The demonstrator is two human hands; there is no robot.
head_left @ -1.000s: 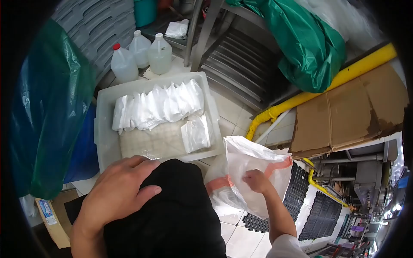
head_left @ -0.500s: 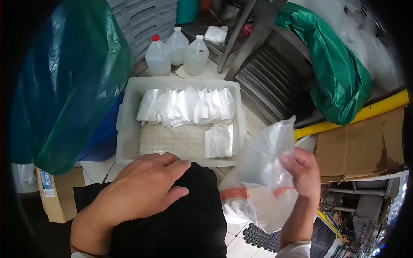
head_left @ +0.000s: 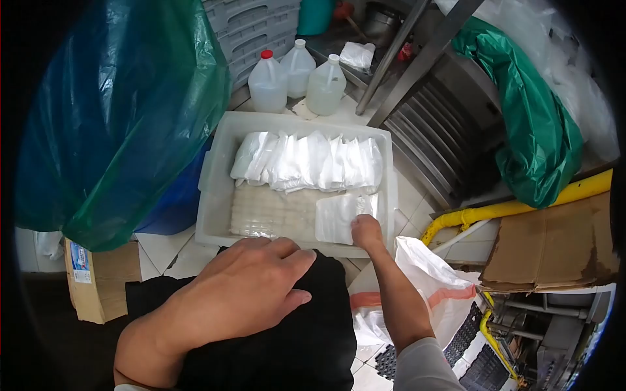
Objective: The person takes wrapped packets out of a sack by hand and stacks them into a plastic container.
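Shining, flat, whitish plastic packet (head_left: 335, 219)

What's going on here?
A person's right hand is down at a pale plastic bag in the near right corner of a translucent bin; whether it grips or just presses isn't clear. More white bags stand in a row along the bin's far side. The left hand looks empty, over black clothing. An open, red-striped white sack is beside the right forearm.

Three jugs (head_left: 298, 75) near grey crates (head_left: 253, 39)
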